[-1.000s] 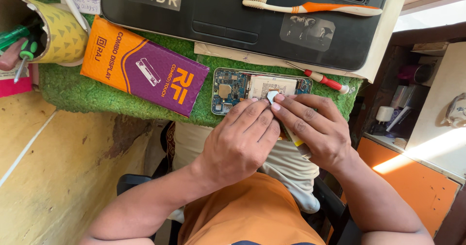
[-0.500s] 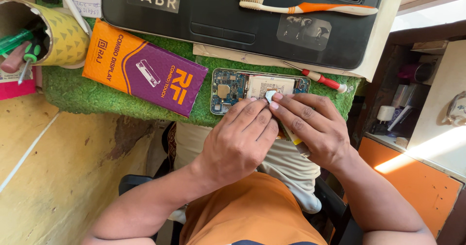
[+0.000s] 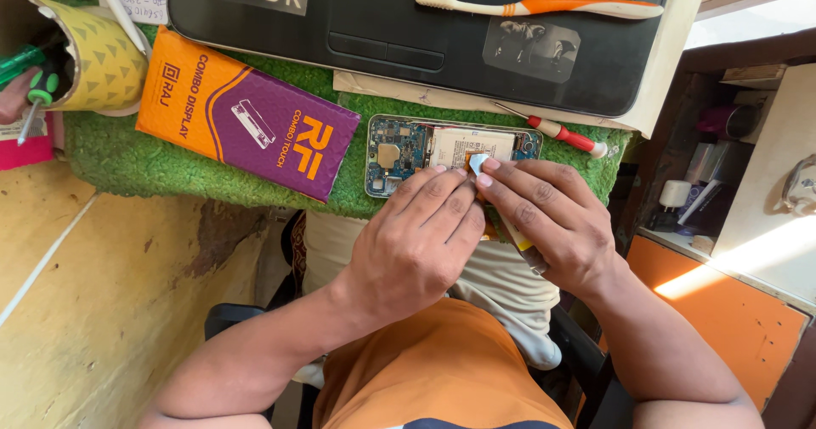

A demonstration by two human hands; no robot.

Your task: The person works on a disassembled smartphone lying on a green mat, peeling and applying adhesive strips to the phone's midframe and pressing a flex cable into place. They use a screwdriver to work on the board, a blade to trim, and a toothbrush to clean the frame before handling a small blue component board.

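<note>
An opened phone [image 3: 416,150] with its blue circuit board and pale battery exposed lies on a green turf mat [image 3: 153,170] at the desk's edge. My left hand [image 3: 416,246] rests its curled fingers on the phone's near edge and steadies it. My right hand [image 3: 548,216] meets it from the right. Its fingertips pinch a small pale piece [image 3: 478,163] over the phone's middle. A thin yellow and dark tool [image 3: 520,244] lies under the right palm, mostly hidden.
A black laptop [image 3: 408,21] sits behind the phone with an orange and white toothbrush [image 3: 544,5] on it. A red-handled screwdriver [image 3: 565,136] lies right of the phone, an orange and purple box [image 3: 246,123] left. A yellow cup [image 3: 93,55] holds green-handled tools. Cluttered shelves [image 3: 722,157] stand right.
</note>
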